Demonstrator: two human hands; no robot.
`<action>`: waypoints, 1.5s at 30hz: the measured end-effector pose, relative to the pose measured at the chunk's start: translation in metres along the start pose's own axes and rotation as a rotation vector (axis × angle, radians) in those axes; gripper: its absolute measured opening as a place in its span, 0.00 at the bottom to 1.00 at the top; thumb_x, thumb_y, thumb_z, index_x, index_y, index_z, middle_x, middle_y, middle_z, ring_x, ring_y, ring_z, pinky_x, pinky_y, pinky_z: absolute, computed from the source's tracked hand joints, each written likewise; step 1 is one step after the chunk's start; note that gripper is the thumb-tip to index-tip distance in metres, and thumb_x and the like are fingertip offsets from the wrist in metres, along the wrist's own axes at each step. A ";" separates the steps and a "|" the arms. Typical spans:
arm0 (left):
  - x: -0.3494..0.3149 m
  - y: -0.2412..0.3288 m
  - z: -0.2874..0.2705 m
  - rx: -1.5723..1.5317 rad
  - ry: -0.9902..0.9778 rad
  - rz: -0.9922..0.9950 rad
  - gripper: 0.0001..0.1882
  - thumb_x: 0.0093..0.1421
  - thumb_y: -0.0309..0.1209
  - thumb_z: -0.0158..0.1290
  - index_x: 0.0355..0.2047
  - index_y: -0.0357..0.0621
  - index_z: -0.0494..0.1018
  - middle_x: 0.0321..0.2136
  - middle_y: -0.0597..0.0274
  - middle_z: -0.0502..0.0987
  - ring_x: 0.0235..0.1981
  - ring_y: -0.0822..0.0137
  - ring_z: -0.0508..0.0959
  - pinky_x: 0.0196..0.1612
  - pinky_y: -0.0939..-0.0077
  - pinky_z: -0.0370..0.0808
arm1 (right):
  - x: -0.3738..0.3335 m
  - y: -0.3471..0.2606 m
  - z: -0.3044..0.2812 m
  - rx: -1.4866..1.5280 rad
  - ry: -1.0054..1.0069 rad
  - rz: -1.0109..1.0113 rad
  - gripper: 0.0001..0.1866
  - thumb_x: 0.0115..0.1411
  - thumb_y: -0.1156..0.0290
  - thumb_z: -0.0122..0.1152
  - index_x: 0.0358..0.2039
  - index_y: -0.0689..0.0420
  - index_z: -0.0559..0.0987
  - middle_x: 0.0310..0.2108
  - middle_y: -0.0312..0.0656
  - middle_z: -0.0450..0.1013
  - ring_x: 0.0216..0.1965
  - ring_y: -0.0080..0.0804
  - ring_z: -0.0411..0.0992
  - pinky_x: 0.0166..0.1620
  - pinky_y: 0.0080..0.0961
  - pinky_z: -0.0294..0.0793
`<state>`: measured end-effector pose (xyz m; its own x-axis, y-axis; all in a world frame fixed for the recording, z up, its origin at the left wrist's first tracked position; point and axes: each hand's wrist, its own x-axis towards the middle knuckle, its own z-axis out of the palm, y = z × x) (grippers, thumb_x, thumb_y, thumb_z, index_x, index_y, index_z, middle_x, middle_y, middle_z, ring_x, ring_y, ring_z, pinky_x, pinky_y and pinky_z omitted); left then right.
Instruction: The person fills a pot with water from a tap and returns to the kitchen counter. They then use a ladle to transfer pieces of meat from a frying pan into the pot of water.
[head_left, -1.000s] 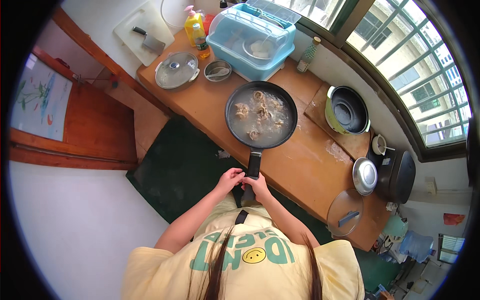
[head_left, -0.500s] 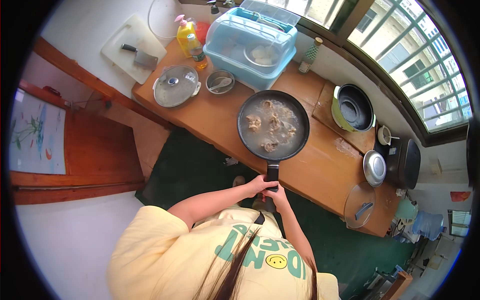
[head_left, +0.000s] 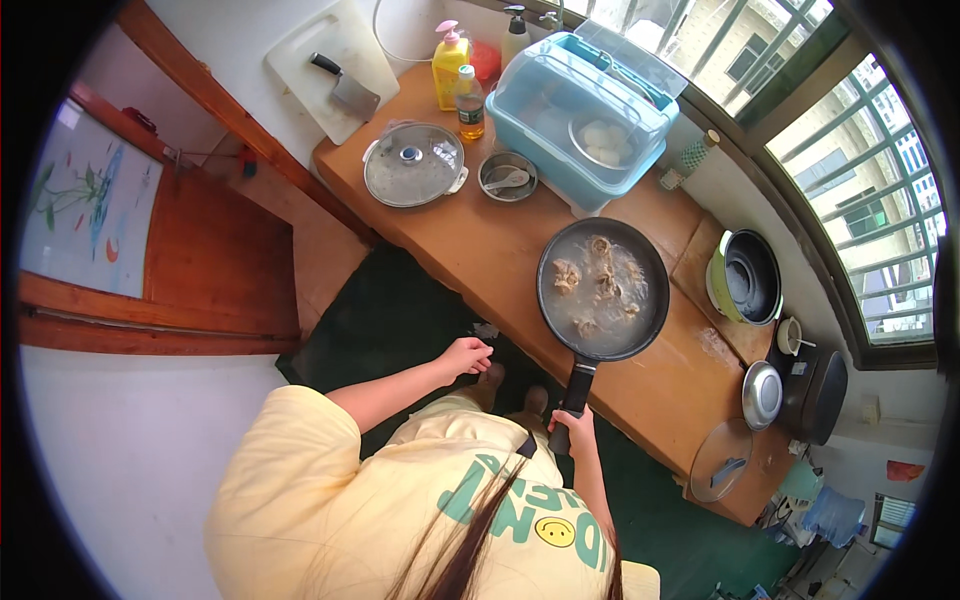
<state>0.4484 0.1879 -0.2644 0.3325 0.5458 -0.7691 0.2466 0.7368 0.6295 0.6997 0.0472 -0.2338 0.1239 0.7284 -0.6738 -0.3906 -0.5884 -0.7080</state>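
- Right hand [head_left: 573,428]: fingers wrapped tight round the handle [head_left: 578,388] of the black pan [head_left: 661,300].
- Left hand [head_left: 467,357]: apart from pan, beside the near edge of the desk [head_left: 470,250]; fingers half curled, empty.
- Pan: over the desk; cannot tell if touching. Meat chunks [head_left: 605,286] inside, cloudy liquid.
- Beyond pan: blue box [head_left: 545,150]; to its left, steel bowl [head_left: 492,192] with spoon.
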 end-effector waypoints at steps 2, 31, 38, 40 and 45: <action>-0.002 0.004 -0.012 -0.039 0.033 0.020 0.07 0.57 0.35 0.48 0.31 0.45 0.69 0.25 0.64 0.74 0.27 0.74 0.74 0.31 0.81 0.71 | -0.001 0.001 0.000 -0.016 -0.003 -0.006 0.17 0.41 0.77 0.59 0.32 0.61 0.65 0.18 0.41 0.68 0.17 0.30 0.69 0.22 0.25 0.69; 0.098 0.263 0.013 -0.081 0.334 0.887 0.05 0.56 0.28 0.48 0.27 0.41 0.70 0.20 0.66 0.73 0.15 0.82 0.65 0.19 0.89 0.62 | 0.000 -0.002 -0.003 -0.070 0.010 -0.024 0.15 0.41 0.79 0.61 0.30 0.61 0.67 0.19 0.40 0.69 0.19 0.27 0.69 0.25 0.22 0.69; 0.125 0.308 -0.023 -0.240 0.164 0.665 0.04 0.55 0.28 0.48 0.26 0.42 0.70 0.20 0.64 0.74 0.14 0.81 0.67 0.17 0.89 0.62 | -0.002 -0.020 -0.005 -0.368 0.122 0.139 0.20 0.39 0.68 0.67 0.33 0.61 0.71 0.25 0.39 0.71 0.25 0.25 0.70 0.31 0.24 0.70; 0.135 0.302 -0.044 -0.256 0.134 0.601 0.03 0.55 0.28 0.49 0.26 0.42 0.69 0.20 0.64 0.74 0.14 0.80 0.67 0.16 0.89 0.61 | -0.005 -0.022 -0.003 -0.565 0.216 0.131 0.23 0.37 0.65 0.68 0.33 0.62 0.72 0.26 0.39 0.71 0.26 0.25 0.70 0.32 0.24 0.70; 0.152 0.295 -0.101 -0.321 0.129 0.486 0.03 0.54 0.28 0.50 0.25 0.43 0.69 0.18 0.65 0.74 0.13 0.80 0.68 0.15 0.89 0.62 | 0.002 -0.038 0.021 -0.649 0.356 0.225 0.21 0.34 0.67 0.68 0.30 0.61 0.74 0.25 0.38 0.72 0.28 0.27 0.70 0.33 0.24 0.69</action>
<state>0.4799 0.5288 -0.2067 0.2202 0.8799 -0.4210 -0.2009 0.4632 0.8632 0.6957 0.0780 -0.2038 0.4333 0.4747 -0.7661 0.1582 -0.8769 -0.4538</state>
